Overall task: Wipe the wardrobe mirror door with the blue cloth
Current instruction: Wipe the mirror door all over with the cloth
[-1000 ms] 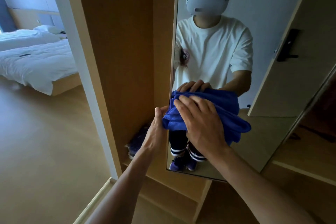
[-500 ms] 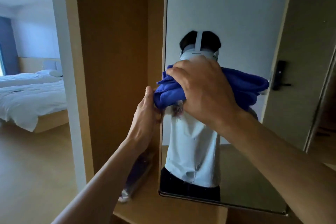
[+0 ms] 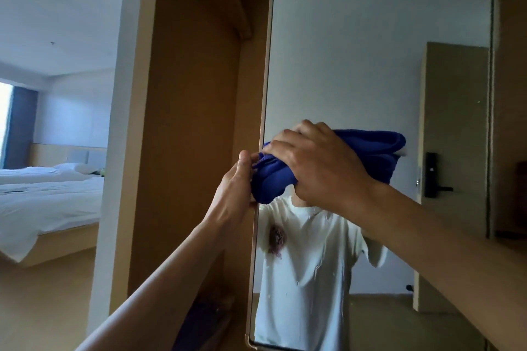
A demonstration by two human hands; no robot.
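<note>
Mirror door (image 3: 356, 51) edge in grip of left hand (image 3: 232, 188), blue cloth (image 3: 271, 179) bunched in right hand (image 3: 322, 168) beside.

forearms (image 3: 176, 262): bare | T-shirt (image 3: 310, 271): white, short-sleeved | chest print (image 3: 277, 239): pinkish

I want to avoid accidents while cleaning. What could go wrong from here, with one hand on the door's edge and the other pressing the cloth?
1. The left hand grips the free edge of the mirror door beside the open wardrobe. If the push of the right hand swings the door, that hand may get pinched.
2. The blue cloth is bunched, so probably little of it touches the glass, and it may leave streaks.
</note>
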